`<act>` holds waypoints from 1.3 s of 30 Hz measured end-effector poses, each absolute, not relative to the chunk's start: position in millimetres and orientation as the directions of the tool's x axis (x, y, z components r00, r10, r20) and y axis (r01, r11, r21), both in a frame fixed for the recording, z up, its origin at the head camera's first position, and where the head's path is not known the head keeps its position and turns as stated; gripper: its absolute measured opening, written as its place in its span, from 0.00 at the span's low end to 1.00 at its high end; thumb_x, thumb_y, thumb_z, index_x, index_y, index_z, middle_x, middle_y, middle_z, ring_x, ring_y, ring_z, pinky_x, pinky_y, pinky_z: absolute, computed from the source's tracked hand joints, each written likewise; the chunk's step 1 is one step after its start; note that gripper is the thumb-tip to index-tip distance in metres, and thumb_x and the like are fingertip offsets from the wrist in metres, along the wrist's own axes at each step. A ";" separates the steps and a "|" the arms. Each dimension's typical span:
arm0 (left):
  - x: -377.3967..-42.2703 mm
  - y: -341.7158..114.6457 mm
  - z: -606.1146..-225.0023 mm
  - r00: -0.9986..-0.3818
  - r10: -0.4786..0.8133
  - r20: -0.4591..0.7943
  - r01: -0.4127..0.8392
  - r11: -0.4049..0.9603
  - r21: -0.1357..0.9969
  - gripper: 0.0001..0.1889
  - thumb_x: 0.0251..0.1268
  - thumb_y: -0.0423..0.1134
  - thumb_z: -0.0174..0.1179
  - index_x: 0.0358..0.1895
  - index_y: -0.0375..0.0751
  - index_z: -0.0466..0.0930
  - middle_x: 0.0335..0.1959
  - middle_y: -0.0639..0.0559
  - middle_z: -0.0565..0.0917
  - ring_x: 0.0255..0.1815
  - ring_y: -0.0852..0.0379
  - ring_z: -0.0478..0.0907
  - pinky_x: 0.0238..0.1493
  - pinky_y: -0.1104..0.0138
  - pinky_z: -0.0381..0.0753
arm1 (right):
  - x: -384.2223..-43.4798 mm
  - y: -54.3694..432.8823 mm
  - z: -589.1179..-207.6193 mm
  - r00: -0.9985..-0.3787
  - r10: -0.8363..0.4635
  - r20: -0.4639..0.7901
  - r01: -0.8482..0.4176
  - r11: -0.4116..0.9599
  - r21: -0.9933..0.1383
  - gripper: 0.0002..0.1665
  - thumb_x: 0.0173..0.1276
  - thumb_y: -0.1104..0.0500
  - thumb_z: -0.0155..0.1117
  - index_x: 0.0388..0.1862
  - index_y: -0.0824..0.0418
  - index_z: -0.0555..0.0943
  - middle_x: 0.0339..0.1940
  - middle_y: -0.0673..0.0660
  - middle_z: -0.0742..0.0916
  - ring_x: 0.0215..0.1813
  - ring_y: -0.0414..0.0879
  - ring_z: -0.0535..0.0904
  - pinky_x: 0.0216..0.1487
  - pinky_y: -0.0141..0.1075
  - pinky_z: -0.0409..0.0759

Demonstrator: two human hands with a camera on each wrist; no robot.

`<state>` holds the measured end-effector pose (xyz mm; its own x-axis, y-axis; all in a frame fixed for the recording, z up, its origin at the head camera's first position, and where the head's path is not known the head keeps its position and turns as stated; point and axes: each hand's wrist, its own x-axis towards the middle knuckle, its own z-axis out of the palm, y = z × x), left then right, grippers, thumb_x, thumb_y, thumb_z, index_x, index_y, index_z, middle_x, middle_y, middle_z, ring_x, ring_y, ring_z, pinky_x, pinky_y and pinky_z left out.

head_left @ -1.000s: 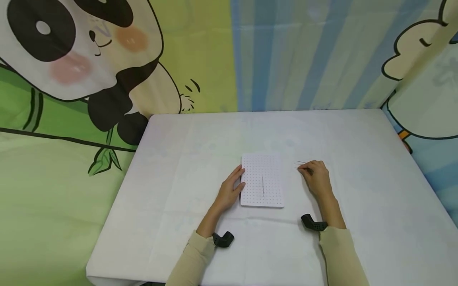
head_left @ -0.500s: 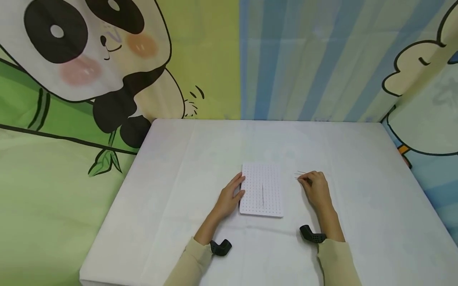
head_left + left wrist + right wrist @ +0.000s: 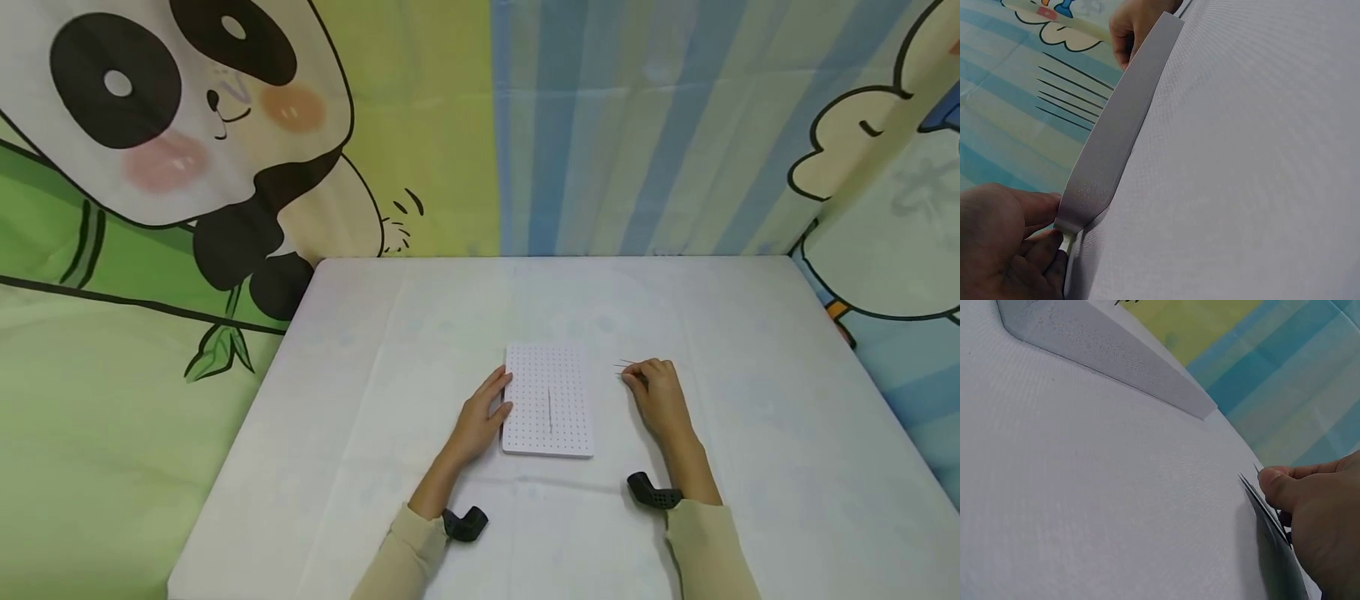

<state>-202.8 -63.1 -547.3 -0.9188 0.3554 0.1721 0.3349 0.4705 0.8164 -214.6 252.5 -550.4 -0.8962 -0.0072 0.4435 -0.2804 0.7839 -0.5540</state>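
Note:
A white pegboard (image 3: pixel 562 400) with rows of small holes lies on the table. Several thin dark needles (image 3: pixel 1072 94) stand up from it in a row, which in the head view looks like one line. My left hand (image 3: pixel 474 421) grips the board's left edge, thumb on top and fingers against the side in the left wrist view. To the right of the board, my right hand (image 3: pixel 660 396) pinches several loose needles (image 3: pixel 1263 503) between thumb and fingers. Their pointed tips stick out toward the board, apart from it. Part of the bundle is hidden behind the hand.
A white cloth covers the table (image 3: pixel 405 333). Behind it hangs a printed curtain (image 3: pixel 420 125) with a panda and stripes. Each wrist wears a black camera, the left one (image 3: pixel 467 525) near the board's front side.
The head view has tilted, so the scene sits lower in the picture than a second ago. Both hands keep their place at the board and the needles.

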 end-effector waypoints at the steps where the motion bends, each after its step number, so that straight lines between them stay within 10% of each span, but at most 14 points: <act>1: -203.4 -62.7 -547.5 -0.917 0.359 0.175 0.340 0.469 0.815 0.26 0.67 0.34 0.52 0.67 0.39 0.62 0.71 0.50 0.57 0.71 0.56 0.51 0.70 0.61 0.52 | -214.4 252.0 -549.4 -0.894 0.002 0.449 -0.281 0.778 -0.562 0.05 0.61 0.65 0.63 0.34 0.67 0.80 0.33 0.60 0.81 0.38 0.53 0.70 0.38 0.43 0.70; 10: -202.1 -64.3 -546.4 -0.924 0.346 0.161 0.323 0.484 0.814 0.26 0.67 0.34 0.53 0.67 0.40 0.62 0.72 0.53 0.56 0.71 0.58 0.51 0.70 0.62 0.51 | -213.4 228.9 -538.5 -0.887 0.105 0.450 -0.321 0.562 -0.762 0.10 0.68 0.60 0.55 0.41 0.67 0.76 0.34 0.56 0.82 0.35 0.44 0.78 0.37 0.25 0.75; 21: -199.0 -68.0 -550.0 -0.918 0.360 0.166 0.337 0.488 0.805 0.26 0.67 0.35 0.53 0.67 0.40 0.62 0.71 0.51 0.57 0.71 0.56 0.51 0.69 0.61 0.52 | -195.6 168.5 -498.2 -0.884 -0.031 0.466 -0.460 0.231 -0.857 0.07 0.65 0.77 0.50 0.41 0.81 0.68 0.31 0.70 0.80 0.32 0.61 0.78 0.38 0.37 0.82; 39: -198.0 -63.8 -546.1 -0.921 0.343 0.183 0.336 0.467 0.818 0.25 0.66 0.34 0.54 0.67 0.39 0.63 0.71 0.52 0.58 0.70 0.55 0.53 0.69 0.60 0.53 | -196.2 149.6 -504.7 -0.834 -0.174 0.524 -0.552 0.274 -0.787 0.09 0.58 0.77 0.60 0.38 0.76 0.73 0.35 0.66 0.82 0.38 0.59 0.81 0.40 0.38 0.83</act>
<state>-198.0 -63.8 -546.1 -0.9214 0.3431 0.1828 0.3361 0.4668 0.8180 -196.2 149.6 -504.7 -0.8337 -0.1738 0.5242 -0.5522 0.2744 -0.7873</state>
